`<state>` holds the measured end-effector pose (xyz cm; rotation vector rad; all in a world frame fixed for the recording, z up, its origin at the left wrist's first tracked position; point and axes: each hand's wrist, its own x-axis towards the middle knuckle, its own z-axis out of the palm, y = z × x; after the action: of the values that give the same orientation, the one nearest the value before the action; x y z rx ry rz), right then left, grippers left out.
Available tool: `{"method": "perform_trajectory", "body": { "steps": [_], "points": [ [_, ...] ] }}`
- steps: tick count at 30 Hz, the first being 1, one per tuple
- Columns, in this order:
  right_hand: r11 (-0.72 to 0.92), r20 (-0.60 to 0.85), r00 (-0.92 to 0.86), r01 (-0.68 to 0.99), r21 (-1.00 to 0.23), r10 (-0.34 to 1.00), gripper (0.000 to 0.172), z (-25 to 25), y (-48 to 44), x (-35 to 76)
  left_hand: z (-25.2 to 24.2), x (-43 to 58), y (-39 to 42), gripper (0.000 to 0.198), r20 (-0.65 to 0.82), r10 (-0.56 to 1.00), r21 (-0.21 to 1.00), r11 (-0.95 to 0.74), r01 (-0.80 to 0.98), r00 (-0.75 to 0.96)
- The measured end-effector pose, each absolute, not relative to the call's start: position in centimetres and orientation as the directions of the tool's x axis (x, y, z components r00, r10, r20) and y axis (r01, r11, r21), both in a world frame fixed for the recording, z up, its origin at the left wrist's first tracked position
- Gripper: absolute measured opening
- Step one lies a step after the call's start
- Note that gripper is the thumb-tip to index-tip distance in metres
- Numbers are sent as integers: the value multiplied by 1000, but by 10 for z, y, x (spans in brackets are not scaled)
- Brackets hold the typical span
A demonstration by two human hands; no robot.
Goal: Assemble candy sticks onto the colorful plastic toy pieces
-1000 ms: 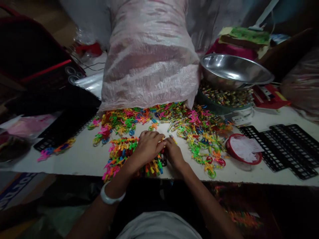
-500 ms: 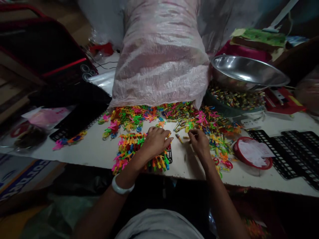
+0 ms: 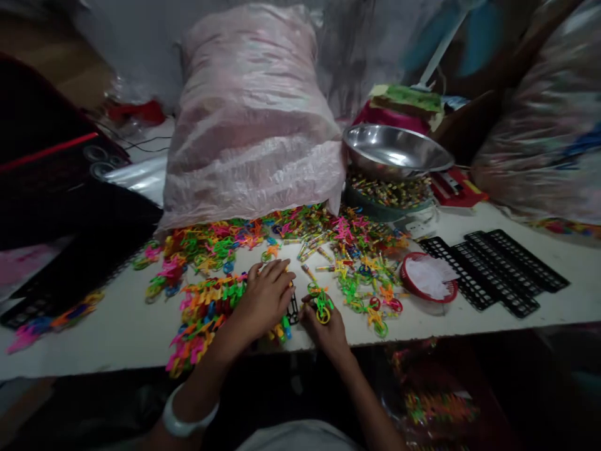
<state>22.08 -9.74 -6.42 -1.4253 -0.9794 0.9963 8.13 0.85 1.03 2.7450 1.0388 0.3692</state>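
My right hand (image 3: 331, 331) is closed on a small plastic toy bicycle (image 3: 323, 305), green with a yellow wheel and some orange at its top. My left hand (image 3: 265, 293) lies palm down with its fingers stretched out, over the right end of a block of toys in rows (image 3: 206, 307). The rows are bright pink, orange, yellow, green and blue. Beside the left fingers shows the edge of a black grid tray (image 3: 293, 308) under the toys. Several small tubes with printed wrapping (image 3: 325, 254) lie on the white table (image 3: 141, 326) just beyond my hands.
Loose toys (image 3: 211, 245) are heaped along the foot of a big pale sack (image 3: 253, 138). At right stand a red basket (image 3: 406, 275) with white slips, black grid trays (image 3: 474, 275), and a metal bowl (image 3: 399, 147) above a tub of small tubes (image 3: 389, 191).
The view has swung to the right. My right hand has come nearer the table's front edge and now holds a toy bicycle. My left hand stays over the rows, its fingers more stretched.
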Motion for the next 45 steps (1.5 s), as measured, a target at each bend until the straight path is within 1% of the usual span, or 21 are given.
{"method": "perform_trajectory", "body": {
  "steps": [2,4,7,9,11,14,16,20,21,23,24,26,28,31,35,37,42,44,45],
  "points": [
    [-66,-35,271,103,-993,962,20,-66,-100,216,12,82,9,29,150,667,268,-738,619,730],
    [-50,7,256,217,-975,967,17,-69,-101,212,12,82,9,30,138,668,275,-735,619,732],
    [31,107,185,373,-927,977,18,-73,-102,211,12,80,8,33,137,677,280,-727,627,723],
    [88,165,145,431,-898,976,20,-74,-103,212,13,76,5,34,158,677,282,-728,624,719],
    [118,198,134,451,-885,971,20,-73,-103,212,14,70,0,34,185,665,288,-741,607,724],
    [120,198,119,470,-874,973,20,-71,-102,211,17,62,-8,35,177,656,311,-744,591,733],
    [117,196,94,530,-840,976,21,-69,-101,209,17,60,-12,36,158,671,315,-730,607,725],
    [84,132,14,707,-702,991,22,-67,-98,207,17,62,-14,41,147,667,282,-736,616,730],
    [80,116,-3,743,-664,993,24,-67,-97,206,18,64,-14,41,148,652,267,-750,605,744],
    [96,120,-30,793,-601,992,29,-68,-97,205,18,67,-14,34,149,628,233,-773,590,764],
    [109,132,-38,805,-583,990,31,-69,-97,204,18,69,-14,31,149,623,218,-779,589,768],
    [124,163,-35,810,-573,986,31,-71,-98,204,18,71,-15,30,151,627,196,-777,598,765],
    [127,193,-15,800,-586,981,28,-73,-100,203,18,72,-16,31,156,632,186,-773,606,759],
    [137,214,-2,773,-619,977,28,-72,-102,204,17,71,-18,30,146,632,190,-773,605,761],
    [130,156,-42,784,-608,987,22,-66,-98,205,16,64,-18,28,136,609,240,-786,571,781],
    [108,112,-49,779,-617,992,18,-64,-94,204,15,62,-18,28,137,604,244,-789,564,785],
    [111,69,-88,722,-683,994,13,-66,-80,204,16,69,-20,39,145,662,152,-749,645,735],
    [141,85,-115,686,-714,990,15,-67,-79,214,17,71,-20,41,158,667,132,-745,654,728],
    [145,112,-93,675,-724,989,18,-66,-80,223,17,72,-19,40,163,669,126,-743,658,725]
  ]
}}
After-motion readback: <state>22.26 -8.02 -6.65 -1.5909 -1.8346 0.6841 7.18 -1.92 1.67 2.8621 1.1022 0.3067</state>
